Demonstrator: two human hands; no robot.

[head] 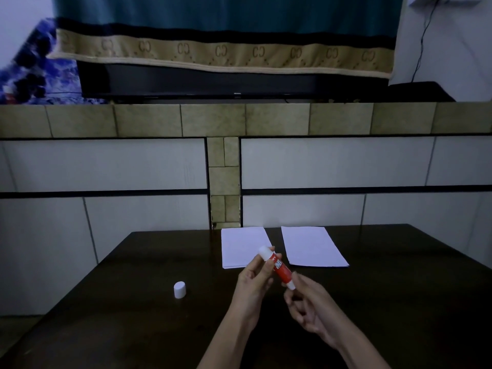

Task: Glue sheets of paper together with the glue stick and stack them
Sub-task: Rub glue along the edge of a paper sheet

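Dim room, head view down onto dark wood tabletop [386, 302].

Glue stick [278, 267] held up over tabletop centre, between both hands, tilted: white end up and toward far-left, red body w/ white lettering in middle, small white base down and toward near-right. Uncapped.

Left hand [253, 280]: fingers [262, 265] curled round upper part of stick, thumb side at white end, clamped on body. Forearm coming in from near edge.

Right hand [310, 306]: thumb and forefinger tips pinching white base of stick; other fingers loosely curled under, holding nothing else. Forearm from near-right.

Cap [179, 289]: white, standing on tabletop, left of hands, well apart from them, roughly mid-depth toward left edge.

Paper: two lots, both flat near far edge. Left stack [239, 251] just beyond left hand, partly hidden by stick's white end; layered edges at near side, so more than one sheet. Right sheets [314, 247] beside it toward right, narrow strip of bare tabletop between, not touching. How many in right lot: can't tell.

Beyond far edge: tiled wall [106, 166], white tiles w/ dark lines, olive tile band along top and down middle. Above that a ledge w/ TV [234, 81], its upper part draped w/ teal and tan cloth [226, 35]. Black cable [422, 43] hanging down wall at far right. Blue patterned fabric [34, 70] at far left, blurred.
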